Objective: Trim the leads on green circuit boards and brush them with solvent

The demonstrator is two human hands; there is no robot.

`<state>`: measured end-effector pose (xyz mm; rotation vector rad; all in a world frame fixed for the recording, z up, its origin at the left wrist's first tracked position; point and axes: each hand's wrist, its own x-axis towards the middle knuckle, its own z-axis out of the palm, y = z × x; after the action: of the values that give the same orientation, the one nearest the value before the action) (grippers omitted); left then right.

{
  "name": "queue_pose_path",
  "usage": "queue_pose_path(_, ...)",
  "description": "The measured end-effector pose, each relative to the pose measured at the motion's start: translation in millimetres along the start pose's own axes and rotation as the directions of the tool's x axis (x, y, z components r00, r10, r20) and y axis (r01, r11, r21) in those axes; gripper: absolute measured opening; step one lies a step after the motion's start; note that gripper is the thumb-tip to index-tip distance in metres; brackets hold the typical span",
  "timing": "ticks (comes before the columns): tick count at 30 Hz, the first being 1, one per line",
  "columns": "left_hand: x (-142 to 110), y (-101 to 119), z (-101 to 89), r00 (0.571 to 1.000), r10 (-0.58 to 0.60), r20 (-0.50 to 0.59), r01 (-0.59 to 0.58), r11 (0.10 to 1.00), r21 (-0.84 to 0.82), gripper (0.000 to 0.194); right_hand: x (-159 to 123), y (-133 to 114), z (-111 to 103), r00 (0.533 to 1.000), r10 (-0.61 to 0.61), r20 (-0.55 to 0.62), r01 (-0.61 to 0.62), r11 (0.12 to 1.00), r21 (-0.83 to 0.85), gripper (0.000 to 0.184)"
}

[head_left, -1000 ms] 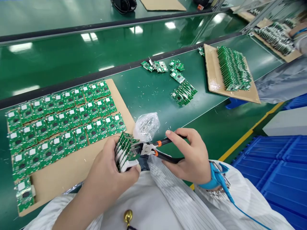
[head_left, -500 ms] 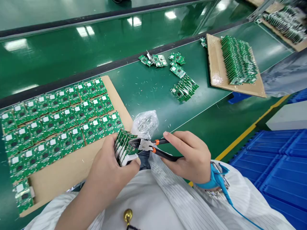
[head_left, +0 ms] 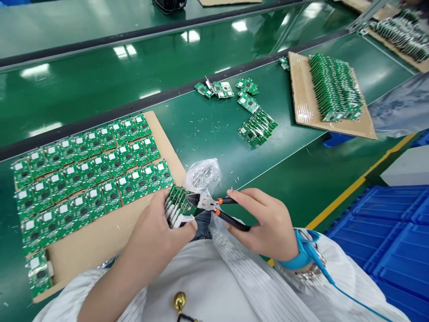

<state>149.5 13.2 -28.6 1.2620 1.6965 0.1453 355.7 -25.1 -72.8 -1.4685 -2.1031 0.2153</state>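
My left hand (head_left: 164, 235) is closed around a small stack of green circuit boards (head_left: 179, 201), its thumb pressing the white part at the stack's lower end. In my right hand (head_left: 268, 223) are cutting pliers (head_left: 208, 203) with black and orange handles, spread apart. The plier jaws touch or overlap the right edge of the held boards; the exact contact is too small to make out. Just beyond the jaws lies a clear plastic bag (head_left: 203, 175) with thin wire clippings. To the left, rows of circuit boards (head_left: 97, 165) lie on a cardboard sheet (head_left: 110, 230).
Loose boards (head_left: 258, 127) and scattered clippings lie on the green bench (head_left: 187, 120). Farther right, a cardboard sheet (head_left: 301, 105) bears densely stacked boards (head_left: 335, 87). Blue crates (head_left: 385, 223) stand at the lower right. A blue wrist strap (head_left: 296, 255) with a cord trails from my right wrist.
The view has shifted slightly. The held stack has turned a little, and the plier handles are somewhat further apart than before. Both hands keep their holds.
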Motion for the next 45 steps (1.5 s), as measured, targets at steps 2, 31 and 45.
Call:
queue_pose_path(2,-0.6,0.2,-0.7,1.0,0.003,-0.002,-0.003,1.0,0.013,0.036,-0.3,2.1,-1.8,1.0,0.026,0.001,-0.026,1.0,0.008,0.043)
queue_pose_path(31,-11.3,-4.2,0.2,0.985,0.17,-0.018,-0.171,0.98,-0.101,0.039,14.2,10.3,-12.8,0.974,-0.192,-0.123,0.165,0.965,-0.204,0.04)
queue_pose_path(45,-9.7,-0.4,2.1,0.994,0.103,-0.028,-0.106,0.983,-0.153,0.044,13.0,11.8,-10.4,0.963,-0.22,-0.156,0.179,0.954,-0.242,0.046)
